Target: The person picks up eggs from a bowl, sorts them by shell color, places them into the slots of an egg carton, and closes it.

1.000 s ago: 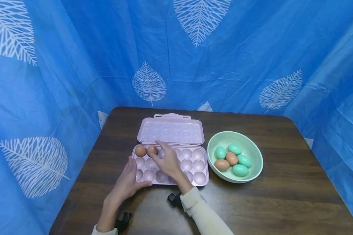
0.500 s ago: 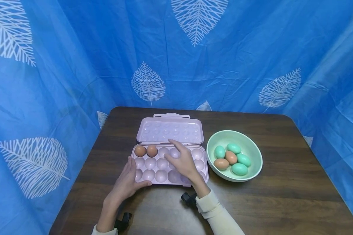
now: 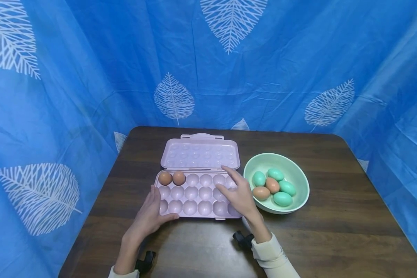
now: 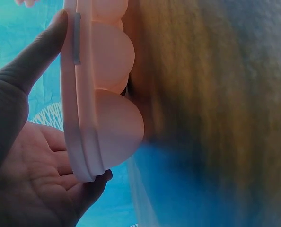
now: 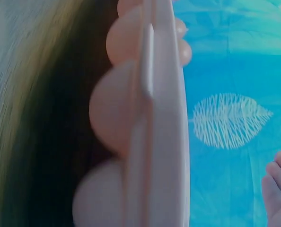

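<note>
A pink plastic egg tray [image 3: 197, 200] lies with its lid [image 3: 200, 152] folded back. Two brown eggs, one [image 3: 165, 178] in the far left corner cup and another [image 3: 178, 178] beside it, sit in the back row. My left hand [image 3: 144, 220] holds the tray's near left corner; the left wrist view shows the thumb on the front edge and fingers round the end. Over the tray's right end hovers my right hand [image 3: 241, 197], fingers spread and holding nothing. It hides some right-hand cups.
Right of the tray stands a light green bowl [image 3: 300, 181] with two brown eggs, one [image 3: 261, 193] near its left wall, and several green eggs [image 3: 283, 199]. A blue curtain [image 3: 264, 77] with white leaf prints surrounds the dark wooden table [image 3: 347, 216].
My right hand has let go of the second brown egg in the back row and moved right across the tray. The left hand stays at the corner.
</note>
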`<state>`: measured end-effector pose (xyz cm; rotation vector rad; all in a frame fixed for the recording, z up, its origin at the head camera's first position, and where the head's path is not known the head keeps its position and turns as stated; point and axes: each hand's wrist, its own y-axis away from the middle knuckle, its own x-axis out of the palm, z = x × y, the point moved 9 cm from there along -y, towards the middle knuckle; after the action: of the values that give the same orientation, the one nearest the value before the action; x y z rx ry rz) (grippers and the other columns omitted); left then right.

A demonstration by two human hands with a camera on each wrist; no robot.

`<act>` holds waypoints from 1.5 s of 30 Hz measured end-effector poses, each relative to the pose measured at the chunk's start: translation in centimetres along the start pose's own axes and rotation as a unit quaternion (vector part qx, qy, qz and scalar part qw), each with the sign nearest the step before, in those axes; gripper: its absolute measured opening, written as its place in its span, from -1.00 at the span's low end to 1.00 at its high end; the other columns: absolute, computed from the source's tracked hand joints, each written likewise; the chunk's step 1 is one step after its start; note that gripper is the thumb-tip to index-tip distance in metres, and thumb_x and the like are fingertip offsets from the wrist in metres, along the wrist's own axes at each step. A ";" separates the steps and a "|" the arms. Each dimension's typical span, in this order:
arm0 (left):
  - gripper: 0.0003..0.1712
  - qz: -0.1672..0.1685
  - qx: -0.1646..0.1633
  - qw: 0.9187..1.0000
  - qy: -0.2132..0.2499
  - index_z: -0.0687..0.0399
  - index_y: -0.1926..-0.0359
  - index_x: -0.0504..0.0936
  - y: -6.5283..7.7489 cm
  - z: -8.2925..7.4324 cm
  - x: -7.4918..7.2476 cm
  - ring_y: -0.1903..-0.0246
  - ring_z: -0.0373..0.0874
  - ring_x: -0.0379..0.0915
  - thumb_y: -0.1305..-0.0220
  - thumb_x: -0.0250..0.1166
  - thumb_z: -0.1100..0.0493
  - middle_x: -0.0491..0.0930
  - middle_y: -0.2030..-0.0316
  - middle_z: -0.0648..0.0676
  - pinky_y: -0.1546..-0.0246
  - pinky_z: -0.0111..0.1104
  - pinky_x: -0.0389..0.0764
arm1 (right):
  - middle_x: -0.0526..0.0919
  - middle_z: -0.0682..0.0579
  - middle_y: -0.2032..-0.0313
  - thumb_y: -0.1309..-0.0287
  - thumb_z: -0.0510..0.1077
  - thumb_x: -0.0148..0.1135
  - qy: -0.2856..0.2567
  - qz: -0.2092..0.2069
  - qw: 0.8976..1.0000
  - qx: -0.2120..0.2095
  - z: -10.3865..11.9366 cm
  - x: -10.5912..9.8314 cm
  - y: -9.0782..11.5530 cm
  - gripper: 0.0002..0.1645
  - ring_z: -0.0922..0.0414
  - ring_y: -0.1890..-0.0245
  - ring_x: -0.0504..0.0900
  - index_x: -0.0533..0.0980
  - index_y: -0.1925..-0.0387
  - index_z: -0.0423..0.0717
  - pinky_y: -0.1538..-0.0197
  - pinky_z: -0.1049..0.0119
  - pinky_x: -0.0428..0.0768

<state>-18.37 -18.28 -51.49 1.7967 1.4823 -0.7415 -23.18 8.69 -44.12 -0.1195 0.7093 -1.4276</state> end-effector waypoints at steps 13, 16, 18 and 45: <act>0.41 -0.003 0.008 1.000 -0.004 0.61 -0.43 -0.18 0.1 -0.3 -0.2 -0.45 0.39 -0.31 -0.04 0.48 -0.25 -0.31 -0.46 0.53 -0.38 0.12 -0.09 | 0.61 -0.27 -0.06 -0.02 -0.38 0.46 0.062 -0.065 0.993 0.075 -3.0 -8.7 0.3 -0.34 -0.10 -0.03 0.61 0.48 -0.20 -0.35 -0.16 0.15 0.51; 0.42 -0.002 0.005 1.000 -0.004 0.60 -0.43 -0.18 0.1 -0.3 -0.2 -0.45 0.39 -0.32 -0.04 0.48 -0.25 -0.32 -0.46 0.52 -0.38 0.12 -0.09 | 0.61 -0.22 -0.08 -0.06 -0.26 0.46 0.085 -0.054 0.988 0.113 -4.1 -10.5 0.2 -0.34 -0.13 -0.01 0.62 0.48 -0.22 -0.28 -0.11 0.10 0.53; 0.41 -0.003 0.006 1.000 -0.005 0.61 -0.43 -0.18 0.1 -0.3 -0.3 -0.45 0.39 -0.31 -0.04 0.48 -0.25 -0.32 -0.46 0.53 -0.38 0.12 -0.09 | 0.60 -0.25 -0.08 -0.09 -0.24 0.45 0.092 -0.046 0.986 0.133 -4.9 -11.4 0.1 -0.34 -0.20 -0.05 0.61 0.47 -0.23 -0.29 -0.16 -0.01 0.50; 0.43 -0.012 0.002 1.000 0.005 0.59 -0.44 -0.16 -0.1 -0.3 -0.1 -0.45 0.38 -0.29 -0.01 0.49 -0.27 -0.29 -0.46 0.53 -0.37 0.14 -0.06 | 0.59 -0.42 -0.03 -0.26 -0.24 0.24 0.184 0.048 0.941 0.282 -8.7 -12.7 1.7 -0.46 -0.29 -0.09 0.55 0.42 -0.16 -0.55 -0.14 -0.12 0.48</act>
<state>-18.46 -18.12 -51.22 1.7914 1.5112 -0.7490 -25.87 23.68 -47.04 0.6353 0.5680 -1.5213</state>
